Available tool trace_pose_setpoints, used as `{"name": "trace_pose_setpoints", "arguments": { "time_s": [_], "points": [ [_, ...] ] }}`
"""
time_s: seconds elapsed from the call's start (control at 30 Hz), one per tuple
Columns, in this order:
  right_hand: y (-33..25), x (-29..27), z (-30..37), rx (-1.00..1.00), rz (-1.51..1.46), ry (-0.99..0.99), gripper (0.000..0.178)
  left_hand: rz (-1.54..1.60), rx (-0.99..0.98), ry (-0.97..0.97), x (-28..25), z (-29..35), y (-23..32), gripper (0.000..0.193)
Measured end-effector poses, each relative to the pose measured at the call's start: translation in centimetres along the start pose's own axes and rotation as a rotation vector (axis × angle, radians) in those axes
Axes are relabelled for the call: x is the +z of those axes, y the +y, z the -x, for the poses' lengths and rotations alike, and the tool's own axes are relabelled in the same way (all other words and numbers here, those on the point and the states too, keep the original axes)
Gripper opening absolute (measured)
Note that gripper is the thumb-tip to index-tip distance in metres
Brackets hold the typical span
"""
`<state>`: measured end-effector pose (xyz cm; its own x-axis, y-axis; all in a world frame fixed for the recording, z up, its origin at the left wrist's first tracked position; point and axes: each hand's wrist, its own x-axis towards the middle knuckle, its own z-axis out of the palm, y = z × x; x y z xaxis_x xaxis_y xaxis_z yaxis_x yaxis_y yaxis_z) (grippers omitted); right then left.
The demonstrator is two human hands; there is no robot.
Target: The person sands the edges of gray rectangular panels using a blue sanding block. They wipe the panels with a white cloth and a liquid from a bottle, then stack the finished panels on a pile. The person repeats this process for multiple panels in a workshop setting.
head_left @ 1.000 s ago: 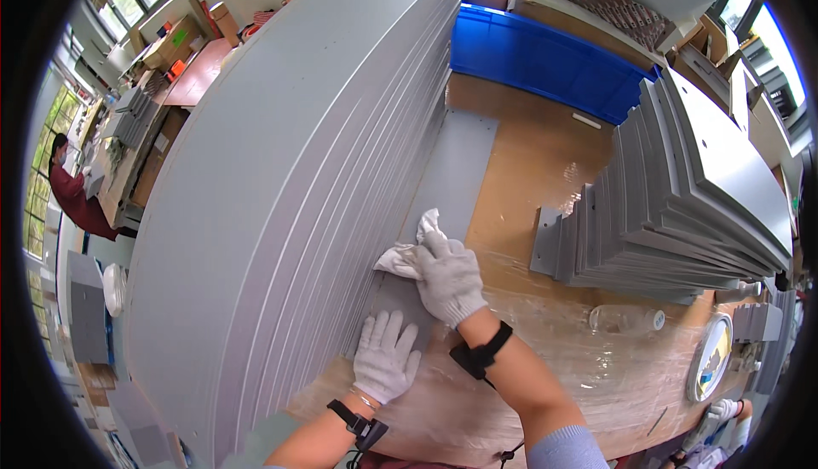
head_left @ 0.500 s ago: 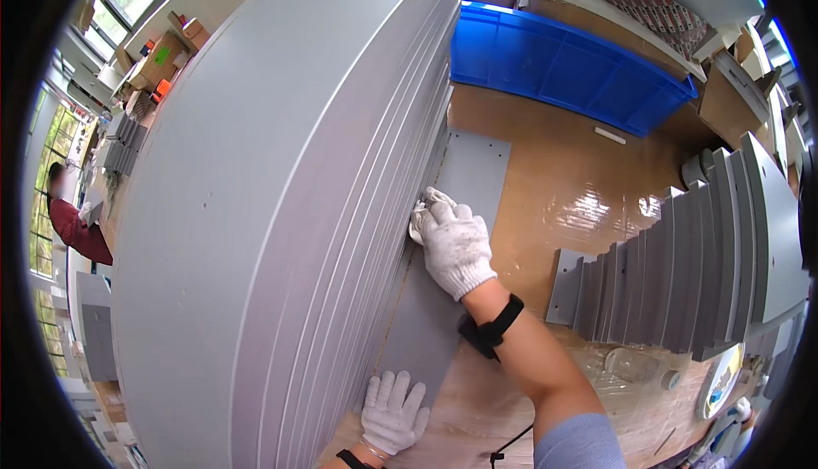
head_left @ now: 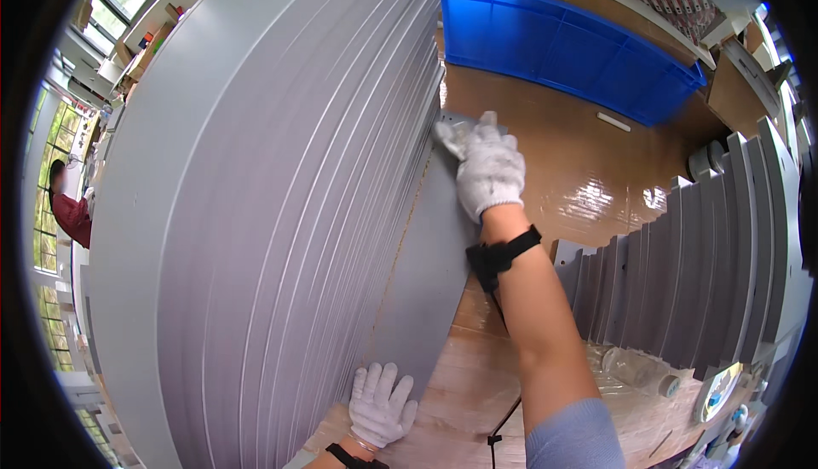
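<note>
Two gloved hands (head_left: 381,405) (head_left: 492,171); one grey panel (head_left: 426,281) between them; two panel stacks (head_left: 256,239) (head_left: 673,273) flanking them; one blue bin (head_left: 562,51) beyond.

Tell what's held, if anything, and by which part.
Right hand: apparently a bunched white cloth; blur hides which part is in the grip. Left hand: nothing, open at the near end of the gray panel.

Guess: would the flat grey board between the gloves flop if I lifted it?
The grey board would probably stay stiff, since it looks like a flat, straight-edged sheet. It might slip, because its face looks smooth.
</note>
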<state>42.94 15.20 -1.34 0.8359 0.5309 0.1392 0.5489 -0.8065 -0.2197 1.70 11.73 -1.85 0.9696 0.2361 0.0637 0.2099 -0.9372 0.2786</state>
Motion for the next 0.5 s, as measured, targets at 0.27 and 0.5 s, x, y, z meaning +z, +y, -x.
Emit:
{"name": "trace_pose_setpoints", "arguments": {
  "time_s": [0.27,0.5],
  "points": [
    [-1.4,-2.8,15.0,-0.168,-0.057,-0.256,0.036,-0.032,-0.001,0.023,0.2,0.3,0.4,0.049],
    [5.1,-6.4,37.9,-0.268,-0.217,-0.282,0.04,-0.058,0.054,0.1,0.7,0.6,0.9,0.05]
  ]
}}
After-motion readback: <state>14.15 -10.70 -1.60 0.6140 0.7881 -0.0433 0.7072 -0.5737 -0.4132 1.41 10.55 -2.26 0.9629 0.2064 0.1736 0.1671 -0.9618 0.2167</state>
